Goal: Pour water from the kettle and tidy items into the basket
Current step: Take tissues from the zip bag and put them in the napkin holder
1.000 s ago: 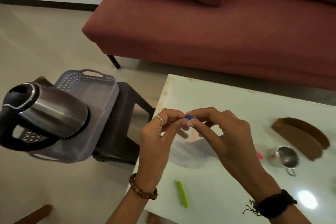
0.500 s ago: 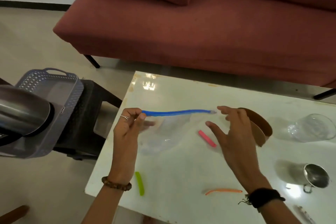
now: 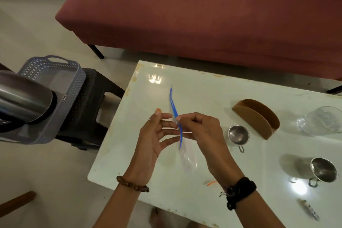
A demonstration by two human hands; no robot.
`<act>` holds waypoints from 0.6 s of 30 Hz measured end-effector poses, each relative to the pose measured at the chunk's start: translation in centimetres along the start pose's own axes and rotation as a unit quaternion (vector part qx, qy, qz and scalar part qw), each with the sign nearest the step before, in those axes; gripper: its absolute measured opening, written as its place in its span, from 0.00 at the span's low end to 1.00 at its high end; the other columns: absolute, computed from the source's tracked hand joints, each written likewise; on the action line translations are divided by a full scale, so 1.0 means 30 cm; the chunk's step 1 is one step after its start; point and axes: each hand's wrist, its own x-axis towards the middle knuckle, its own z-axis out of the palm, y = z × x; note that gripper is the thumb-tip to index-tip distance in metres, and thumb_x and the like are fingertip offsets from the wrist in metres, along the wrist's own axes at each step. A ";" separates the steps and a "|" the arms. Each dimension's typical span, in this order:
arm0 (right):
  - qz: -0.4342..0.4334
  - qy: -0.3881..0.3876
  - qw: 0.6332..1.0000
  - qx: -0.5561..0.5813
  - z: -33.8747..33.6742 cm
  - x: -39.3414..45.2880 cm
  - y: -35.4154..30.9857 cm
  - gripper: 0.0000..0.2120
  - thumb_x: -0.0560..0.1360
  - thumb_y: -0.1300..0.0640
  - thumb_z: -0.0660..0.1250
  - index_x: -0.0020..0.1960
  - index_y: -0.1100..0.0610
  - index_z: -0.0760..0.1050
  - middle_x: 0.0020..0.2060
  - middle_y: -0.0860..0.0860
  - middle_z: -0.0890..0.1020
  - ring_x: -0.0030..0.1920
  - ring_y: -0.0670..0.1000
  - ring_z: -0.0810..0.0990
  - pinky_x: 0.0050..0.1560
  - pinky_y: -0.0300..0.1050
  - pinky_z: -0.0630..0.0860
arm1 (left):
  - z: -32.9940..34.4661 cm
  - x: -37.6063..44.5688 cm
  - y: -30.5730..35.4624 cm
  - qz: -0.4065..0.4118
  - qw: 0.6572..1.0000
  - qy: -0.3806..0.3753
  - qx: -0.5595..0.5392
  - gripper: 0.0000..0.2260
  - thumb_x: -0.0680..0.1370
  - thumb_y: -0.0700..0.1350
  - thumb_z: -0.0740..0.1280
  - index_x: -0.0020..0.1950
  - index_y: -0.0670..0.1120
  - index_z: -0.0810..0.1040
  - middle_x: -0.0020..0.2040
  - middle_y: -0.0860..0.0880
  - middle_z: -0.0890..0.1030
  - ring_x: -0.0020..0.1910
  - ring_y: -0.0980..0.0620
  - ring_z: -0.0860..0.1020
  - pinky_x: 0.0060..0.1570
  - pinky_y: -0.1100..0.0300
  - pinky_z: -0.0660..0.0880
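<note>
Over the white table I hold a clear zip bag with a blue seal strip that runs away from me. My right hand pinches the strip near its middle. My left hand is beside the bag with thumb raised and fingers spread, fingertips reaching its side. The steel kettle lies tilted in the grey perforated basket at the left, partly cut off by the frame edge.
The basket rests on a dark stool beside the table. On the table are a brown curved holder, two steel cups, a glass and an orange strip. A red sofa stands behind.
The bag has turned from lying crosswise to pointing away from me. My right hand has taken hold of the strip; my left hand has let go of its end. The view shifted.
</note>
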 end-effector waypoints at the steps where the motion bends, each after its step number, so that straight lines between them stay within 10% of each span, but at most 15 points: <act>1: -0.006 -0.012 1.000 -0.015 0.003 -0.008 0.003 0.06 0.72 0.61 0.68 0.40 0.57 0.83 0.35 0.51 0.86 0.37 0.47 0.84 0.41 0.33 0.79 | 0.003 0.004 0.001 -0.003 1.000 0.009 0.014 0.15 0.69 0.57 0.63 0.42 0.48 0.80 0.37 0.49 0.84 0.39 0.50 0.83 0.37 0.62 0.80; 13: -0.043 -0.014 0.993 -0.110 -0.022 -0.027 0.016 0.09 0.70 0.67 0.67 0.40 0.53 0.77 0.30 0.53 0.83 0.34 0.51 0.83 0.41 0.41 0.81 | 0.003 -0.007 -0.046 -0.010 1.000 0.028 0.006 0.06 0.77 0.40 0.61 0.42 0.41 0.76 0.40 0.44 0.82 0.38 0.48 0.80 0.41 0.59 0.82; 18: -0.153 0.062 0.887 -0.431 -0.072 -0.033 0.019 0.12 0.75 0.64 0.61 0.51 0.52 0.79 0.44 0.51 0.74 0.39 0.50 0.77 0.39 0.39 0.69 | 0.008 -0.018 -0.062 0.037 0.994 0.082 0.061 0.09 0.76 0.36 0.62 0.37 0.42 0.76 0.33 0.48 0.80 0.33 0.53 0.79 0.36 0.63 0.80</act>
